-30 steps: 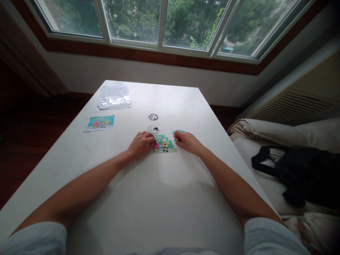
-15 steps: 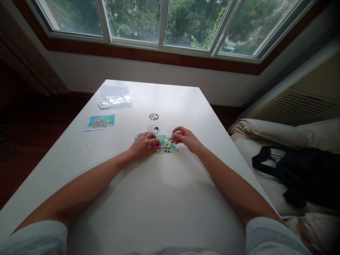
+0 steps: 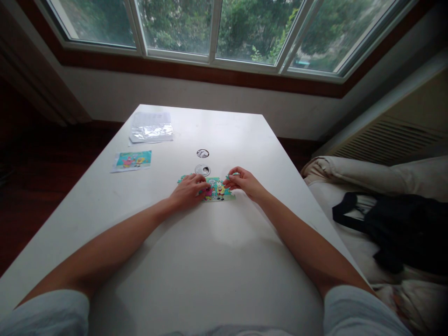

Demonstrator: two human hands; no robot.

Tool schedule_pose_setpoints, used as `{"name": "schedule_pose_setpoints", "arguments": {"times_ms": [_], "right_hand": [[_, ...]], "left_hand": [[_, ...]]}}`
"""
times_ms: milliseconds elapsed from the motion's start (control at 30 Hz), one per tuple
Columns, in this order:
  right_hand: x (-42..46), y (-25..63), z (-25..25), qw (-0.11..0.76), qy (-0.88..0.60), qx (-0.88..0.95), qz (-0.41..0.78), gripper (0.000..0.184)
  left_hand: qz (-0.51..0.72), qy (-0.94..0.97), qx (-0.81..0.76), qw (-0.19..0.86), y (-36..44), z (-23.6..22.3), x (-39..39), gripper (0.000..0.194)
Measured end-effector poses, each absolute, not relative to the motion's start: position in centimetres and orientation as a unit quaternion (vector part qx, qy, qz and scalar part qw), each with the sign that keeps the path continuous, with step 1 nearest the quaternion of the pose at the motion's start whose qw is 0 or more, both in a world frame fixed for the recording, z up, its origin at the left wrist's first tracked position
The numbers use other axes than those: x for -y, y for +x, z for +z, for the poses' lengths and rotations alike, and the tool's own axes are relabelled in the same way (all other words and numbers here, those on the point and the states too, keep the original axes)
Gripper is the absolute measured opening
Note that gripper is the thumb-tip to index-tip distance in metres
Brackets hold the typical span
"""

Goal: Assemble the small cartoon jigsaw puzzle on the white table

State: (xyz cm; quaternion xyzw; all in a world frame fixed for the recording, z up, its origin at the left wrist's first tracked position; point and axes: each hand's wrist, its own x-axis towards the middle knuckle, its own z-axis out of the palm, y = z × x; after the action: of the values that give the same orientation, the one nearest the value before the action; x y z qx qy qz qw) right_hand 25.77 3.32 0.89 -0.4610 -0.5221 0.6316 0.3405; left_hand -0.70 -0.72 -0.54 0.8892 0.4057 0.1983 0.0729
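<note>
A small cartoon jigsaw puzzle (image 3: 217, 190), teal with yellow and pink figures, lies flat on the white table (image 3: 196, 252). My left hand (image 3: 189, 190) rests on its left part, fingers curled down and pressing on the pieces. My right hand (image 3: 243, 181) is at the puzzle's right top corner, its fingertips pinched on a teal puzzle piece (image 3: 234, 175) that meets the puzzle's edge. Both forearms stretch across the table toward me.
A printed reference picture (image 3: 132, 160) and a clear plastic bag (image 3: 151, 127) lie at the table's far left. Two round cable holes (image 3: 202, 161) sit just beyond the puzzle. A cushion with a black bag (image 3: 395, 228) lies to the right. Windows run behind.
My right hand brought the teal piece left from beside the puzzle to its top right corner. My left hand slid slightly right over the puzzle.
</note>
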Motion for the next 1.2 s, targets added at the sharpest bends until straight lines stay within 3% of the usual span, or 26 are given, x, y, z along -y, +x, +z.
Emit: {"name": "schedule_pose_setpoints", "arguments": {"times_ms": [333, 867, 1200], "right_hand": [[-3.3, 25.6, 0.6, 0.354, -0.469, 0.524, 0.617, 0.041], [-3.0, 24.9, -1.8, 0.343, -0.464, 0.724, 0.377, 0.02], [-3.1, 24.2, -2.7, 0.319, -0.464, 0.758, 0.331, 0.005]], "left_hand": [[0.207, 0.899, -0.377, 0.08, -0.5, -0.3, 0.9, 0.025], [0.188, 0.918, -0.343, 0.07, -0.5, -0.8, 0.9, 0.032], [0.188, 0.917, -0.345, 0.071, -0.5, -1.0, 0.8, 0.032]]}}
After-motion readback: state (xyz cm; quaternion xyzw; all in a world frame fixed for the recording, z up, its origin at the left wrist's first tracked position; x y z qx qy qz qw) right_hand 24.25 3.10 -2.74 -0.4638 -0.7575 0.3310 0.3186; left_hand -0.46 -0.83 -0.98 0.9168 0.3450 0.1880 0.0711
